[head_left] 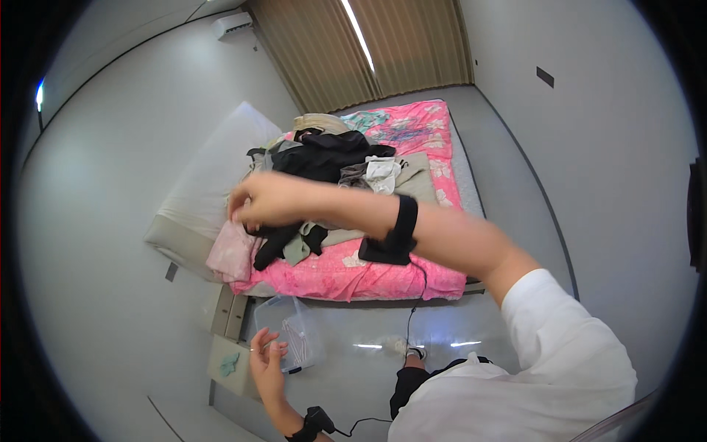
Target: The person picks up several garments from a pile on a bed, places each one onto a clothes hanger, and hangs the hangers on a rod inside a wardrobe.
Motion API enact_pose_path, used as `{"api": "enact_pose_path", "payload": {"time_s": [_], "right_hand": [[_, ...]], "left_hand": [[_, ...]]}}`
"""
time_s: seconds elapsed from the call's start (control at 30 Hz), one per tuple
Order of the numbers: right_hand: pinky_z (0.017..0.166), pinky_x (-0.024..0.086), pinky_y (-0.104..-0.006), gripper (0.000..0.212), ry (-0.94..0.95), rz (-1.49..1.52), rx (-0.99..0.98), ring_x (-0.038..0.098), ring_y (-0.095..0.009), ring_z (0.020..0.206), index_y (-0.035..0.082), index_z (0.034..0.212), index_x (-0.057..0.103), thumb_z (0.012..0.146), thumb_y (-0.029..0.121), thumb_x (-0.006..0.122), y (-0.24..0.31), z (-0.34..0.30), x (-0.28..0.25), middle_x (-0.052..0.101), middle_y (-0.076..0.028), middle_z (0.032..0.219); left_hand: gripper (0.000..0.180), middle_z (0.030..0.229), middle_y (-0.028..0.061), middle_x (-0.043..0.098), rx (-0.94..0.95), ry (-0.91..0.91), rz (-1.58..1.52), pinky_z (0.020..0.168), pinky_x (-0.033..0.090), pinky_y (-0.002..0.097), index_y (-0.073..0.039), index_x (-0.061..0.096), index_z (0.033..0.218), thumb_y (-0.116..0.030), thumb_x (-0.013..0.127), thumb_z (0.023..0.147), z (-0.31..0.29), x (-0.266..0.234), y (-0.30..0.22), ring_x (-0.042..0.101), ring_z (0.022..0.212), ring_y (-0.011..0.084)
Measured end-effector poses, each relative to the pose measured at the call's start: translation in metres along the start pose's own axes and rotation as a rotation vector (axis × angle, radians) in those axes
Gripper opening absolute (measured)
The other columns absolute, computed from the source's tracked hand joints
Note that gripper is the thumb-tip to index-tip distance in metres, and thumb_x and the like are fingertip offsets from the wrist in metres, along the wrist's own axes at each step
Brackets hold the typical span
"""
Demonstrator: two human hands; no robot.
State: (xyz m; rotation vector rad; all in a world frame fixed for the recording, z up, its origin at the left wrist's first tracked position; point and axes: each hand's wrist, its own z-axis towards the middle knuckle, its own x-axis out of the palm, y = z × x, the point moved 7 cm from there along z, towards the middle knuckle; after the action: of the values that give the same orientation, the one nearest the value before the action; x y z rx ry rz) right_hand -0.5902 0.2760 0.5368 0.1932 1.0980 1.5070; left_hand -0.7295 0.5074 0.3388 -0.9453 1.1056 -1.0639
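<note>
Two bare hands show from above: the right hand point(259, 199), reaching far out across a bed point(412, 272), has its fingers curled down onto a pale pink garment point(232, 252) at the near corner, though whether they pinch it I cannot tell. Just beyond those fingers lies a heap of clothes point(331, 158), mostly black, on a bright pink floral cover, with a white pillow point(213, 169) off to their left. Well below, the left hand point(266, 361) hangs open and empty, fingers spread, beside a clear plastic box point(298, 331) on the floor.
</note>
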Motion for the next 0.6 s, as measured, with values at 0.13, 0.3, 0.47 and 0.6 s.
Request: {"api": "enact_pose_path", "payload": {"time_s": [0.13, 0.3, 0.47, 0.6], "right_hand": [[0.069, 0.052, -0.0279, 0.027, -0.088, -0.051, 0.153, 0.066, -0.015, 0.075, -0.001, 0.101, 0.068, 0.084, 0.02, 0.064, -0.012, 0.063, -0.083, 0.069, -0.01, 0.085], [0.069, 0.052, -0.027, 0.025, -0.114, -0.194, 0.075, 0.063, -0.012, 0.076, 0.002, 0.098, 0.069, 0.085, 0.022, 0.063, -0.044, 0.197, -0.14, 0.066, -0.004, 0.084], [0.066, 0.053, -0.0292, 0.013, -0.097, -0.23, 0.134, 0.062, -0.017, 0.071, 0.0, 0.088, 0.066, 0.087, 0.012, 0.059, -0.083, 0.321, -0.219, 0.064, -0.009, 0.079], [0.068, 0.051, -0.0322, 0.014, -0.084, -0.213, 0.224, 0.06, -0.019, 0.072, -0.002, 0.085, 0.064, 0.089, 0.009, 0.056, -0.13, 0.399, -0.247, 0.062, -0.009, 0.076]], "left_hand": [[0.038, 0.114, 0.0133, 0.058, -0.021, 0.118, -0.059, 0.078, 0.049, 0.0279, 0.0, 0.047, 0.128, -0.01, 0.055, 0.092, 0.07, 0.038, 0.026, 0.06, 0.09, 0.0168], [0.039, 0.113, 0.0128, 0.058, -0.118, 0.157, -0.165, 0.079, 0.049, 0.0293, -0.001, 0.048, 0.127, -0.013, 0.058, 0.092, 0.164, 0.046, 0.11, 0.061, 0.091, 0.0172], [0.039, 0.108, 0.0123, 0.06, -0.208, 0.131, -0.166, 0.078, 0.05, 0.0295, 0.0, 0.049, 0.126, -0.015, 0.06, 0.092, 0.261, 0.048, 0.166, 0.061, 0.091, 0.017], [0.038, 0.108, 0.0112, 0.059, -0.244, 0.141, -0.119, 0.079, 0.049, 0.029, -0.001, 0.05, 0.126, -0.018, 0.059, 0.093, 0.323, 0.043, 0.225, 0.06, 0.092, 0.0164]]}}
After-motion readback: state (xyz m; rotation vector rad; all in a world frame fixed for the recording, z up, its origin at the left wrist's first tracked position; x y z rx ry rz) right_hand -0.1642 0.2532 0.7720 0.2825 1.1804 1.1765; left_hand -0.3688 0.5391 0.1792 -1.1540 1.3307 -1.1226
